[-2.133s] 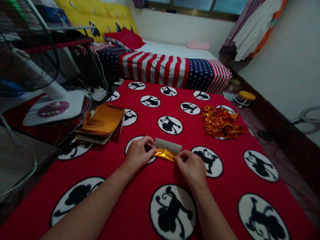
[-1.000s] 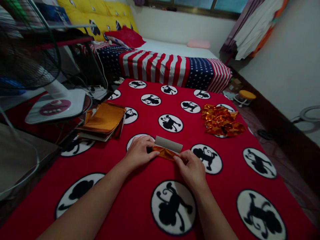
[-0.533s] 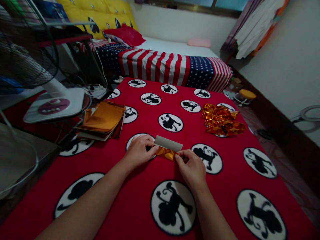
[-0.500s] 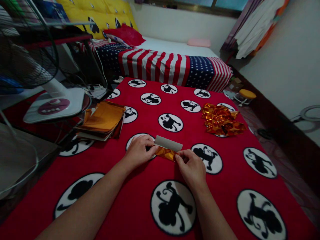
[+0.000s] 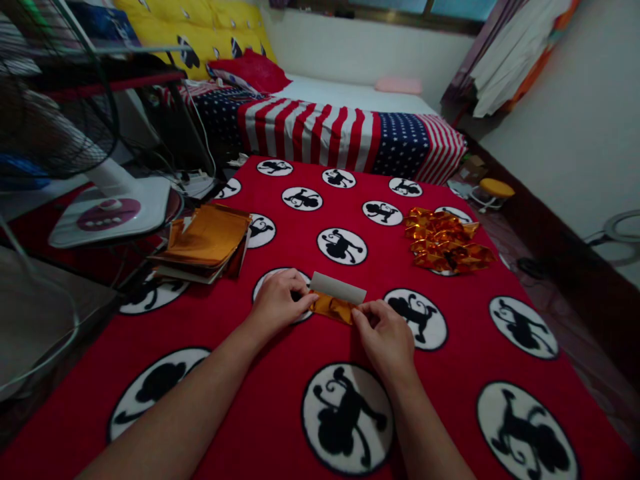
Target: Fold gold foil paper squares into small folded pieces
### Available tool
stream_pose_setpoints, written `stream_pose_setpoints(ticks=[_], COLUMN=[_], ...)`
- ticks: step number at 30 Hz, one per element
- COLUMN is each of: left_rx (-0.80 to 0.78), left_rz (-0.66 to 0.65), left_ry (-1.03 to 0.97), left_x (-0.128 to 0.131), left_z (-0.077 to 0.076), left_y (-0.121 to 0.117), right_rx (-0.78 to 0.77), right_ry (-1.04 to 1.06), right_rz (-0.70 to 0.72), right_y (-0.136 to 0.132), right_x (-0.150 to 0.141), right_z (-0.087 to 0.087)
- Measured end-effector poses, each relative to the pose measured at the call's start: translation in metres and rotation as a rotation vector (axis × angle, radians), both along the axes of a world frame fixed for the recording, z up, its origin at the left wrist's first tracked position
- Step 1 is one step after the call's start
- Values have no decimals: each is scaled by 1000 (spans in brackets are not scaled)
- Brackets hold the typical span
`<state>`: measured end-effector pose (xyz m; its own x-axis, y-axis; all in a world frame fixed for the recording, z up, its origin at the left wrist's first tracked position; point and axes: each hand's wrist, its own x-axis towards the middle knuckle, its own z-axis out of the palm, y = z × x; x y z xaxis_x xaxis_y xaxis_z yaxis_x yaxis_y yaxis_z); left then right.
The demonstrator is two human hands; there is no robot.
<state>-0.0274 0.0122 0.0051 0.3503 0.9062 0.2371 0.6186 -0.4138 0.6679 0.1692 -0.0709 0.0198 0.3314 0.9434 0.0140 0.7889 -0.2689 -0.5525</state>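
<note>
We pinch the gold foil strip at both ends, left hand and right hand, over the red cloth. The grey curl beside it may be its backing. We judge it light, slick, easily creased; edges suit our grip.

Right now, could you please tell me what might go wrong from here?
The foil looks thin, and the left hand and right hand hold opposite ends, so an uneven pull might tear or skew it. The sheets are stacked unevenly near the left edge of the blanket, so a bump could slide some off. The folded pieces might crush if pressed.
</note>
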Motion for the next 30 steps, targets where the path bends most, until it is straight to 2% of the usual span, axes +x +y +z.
stream_pose_setpoints(ticks=[30], left_rx=[36], left_rz=[73], left_ry=[91], left_x=[2], left_z=[2], left_y=[-1], right_rx=[-99], right_ry=[-45], right_rz=[-104], right_y=[7], right_x=[0], right_z=[2])
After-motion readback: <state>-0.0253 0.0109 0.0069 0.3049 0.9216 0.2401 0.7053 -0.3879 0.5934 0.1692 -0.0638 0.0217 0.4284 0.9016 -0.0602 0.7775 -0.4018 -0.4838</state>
